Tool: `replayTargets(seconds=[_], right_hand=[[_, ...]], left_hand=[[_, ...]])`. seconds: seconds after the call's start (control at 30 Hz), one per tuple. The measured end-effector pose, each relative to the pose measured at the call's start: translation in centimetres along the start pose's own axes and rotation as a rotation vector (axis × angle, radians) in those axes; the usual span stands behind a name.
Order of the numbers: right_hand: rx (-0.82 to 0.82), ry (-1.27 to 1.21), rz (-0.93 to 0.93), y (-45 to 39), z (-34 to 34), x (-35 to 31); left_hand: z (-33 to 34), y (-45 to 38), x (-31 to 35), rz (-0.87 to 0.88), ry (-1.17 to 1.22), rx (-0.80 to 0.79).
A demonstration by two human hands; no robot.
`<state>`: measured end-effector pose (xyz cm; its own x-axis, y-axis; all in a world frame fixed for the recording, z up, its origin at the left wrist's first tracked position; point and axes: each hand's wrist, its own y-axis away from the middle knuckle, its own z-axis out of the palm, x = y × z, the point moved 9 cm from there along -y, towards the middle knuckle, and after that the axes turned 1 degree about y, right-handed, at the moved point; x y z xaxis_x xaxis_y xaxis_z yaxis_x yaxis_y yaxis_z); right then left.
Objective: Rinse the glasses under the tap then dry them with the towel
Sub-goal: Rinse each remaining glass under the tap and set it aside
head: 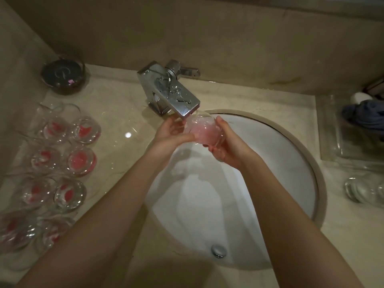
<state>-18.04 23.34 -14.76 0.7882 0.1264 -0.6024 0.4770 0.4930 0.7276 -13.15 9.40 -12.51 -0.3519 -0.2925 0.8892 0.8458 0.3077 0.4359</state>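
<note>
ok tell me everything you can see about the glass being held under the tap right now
The glass is a clear, rounded tumbler with a pink tint showing through its lower part. It is tipped on its side over the white sink, its mouth angled up toward the spout of the chrome tap. The left hand and the right hand both grip it, one on each side. Whether water is running into it is hard to tell.

Beige marble counter [116, 129] around the white sink [291, 163] — left of the sink, pink-stained glasses [62, 167] in pairs; right, a clear tray [332, 146].
</note>
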Motion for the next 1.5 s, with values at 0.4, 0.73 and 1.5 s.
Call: replayTargets(seconds=[0.4, 0.73, 1.5], right_hand=[[-0.024, 0.347, -0.27, 0.8, -0.6, -3.0], [-0.084, 0.278, -0.171, 0.2, -0.4, -2.7], [-0.139, 0.198, -0.108, 0.2, 0.9, -2.4]], left_hand=[[3.8, 0.3, -0.1, -0.299, -0.005, -0.265], [3.3, -0.1, 0.0, -0.209, -0.001, -0.229], [2.6, -0.1, 0.5, -0.241, 0.066, -0.253]])
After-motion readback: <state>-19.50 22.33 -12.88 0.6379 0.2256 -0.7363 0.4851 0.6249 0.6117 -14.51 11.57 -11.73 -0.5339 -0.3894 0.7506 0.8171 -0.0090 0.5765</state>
